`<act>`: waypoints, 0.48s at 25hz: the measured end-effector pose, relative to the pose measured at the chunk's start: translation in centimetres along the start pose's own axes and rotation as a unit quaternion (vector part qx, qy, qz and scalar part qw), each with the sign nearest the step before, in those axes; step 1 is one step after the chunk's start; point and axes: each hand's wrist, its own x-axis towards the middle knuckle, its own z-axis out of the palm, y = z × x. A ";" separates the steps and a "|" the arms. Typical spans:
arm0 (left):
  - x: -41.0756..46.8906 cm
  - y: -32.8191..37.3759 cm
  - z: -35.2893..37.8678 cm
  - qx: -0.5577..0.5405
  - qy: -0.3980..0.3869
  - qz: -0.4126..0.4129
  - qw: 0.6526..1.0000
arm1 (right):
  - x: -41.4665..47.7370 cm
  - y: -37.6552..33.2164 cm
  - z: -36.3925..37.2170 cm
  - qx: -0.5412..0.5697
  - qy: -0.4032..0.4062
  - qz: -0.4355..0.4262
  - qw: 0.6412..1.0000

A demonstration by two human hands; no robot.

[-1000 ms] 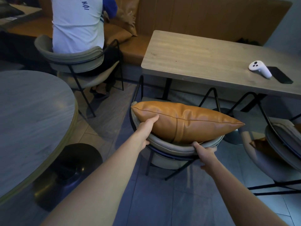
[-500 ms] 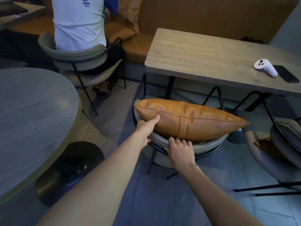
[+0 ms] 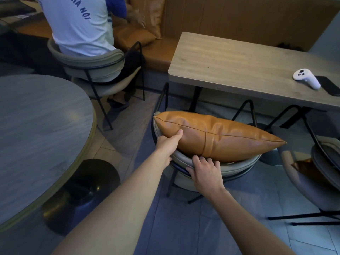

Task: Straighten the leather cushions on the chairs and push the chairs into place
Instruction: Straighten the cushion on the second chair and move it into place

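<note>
A tan leather cushion (image 3: 226, 137) lies lengthwise on a grey chair (image 3: 239, 166) with black metal legs, in front of the rectangular wooden table (image 3: 239, 67). My left hand (image 3: 168, 144) grips the chair's backrest at its left end, thumb pressed on the cushion. My right hand (image 3: 206, 173) is closed over the backrest rim near the middle, fingers touching the cushion's lower edge. A second grey chair (image 3: 312, 181) stands at the right with another tan cushion (image 3: 305, 167) partly hidden on its seat.
A round table (image 3: 40, 129) with a dark pedestal base stands at the left. A person in a white shirt (image 3: 77, 26) sits on a chair behind it. A white controller (image 3: 306, 79) and a dark phone (image 3: 329, 85) lie on the wooden table. A tan bench (image 3: 230, 17) runs along the wall.
My right hand slid left along the backrest from its right end to near the middle. The chair and cushion have moved slightly toward the wooden table.
</note>
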 end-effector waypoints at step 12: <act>0.8 -0.6 0.0 0.007 0.025 0.003 1.000 | 0.0 1.2 0.1 0.097 0.005 -0.004 0.995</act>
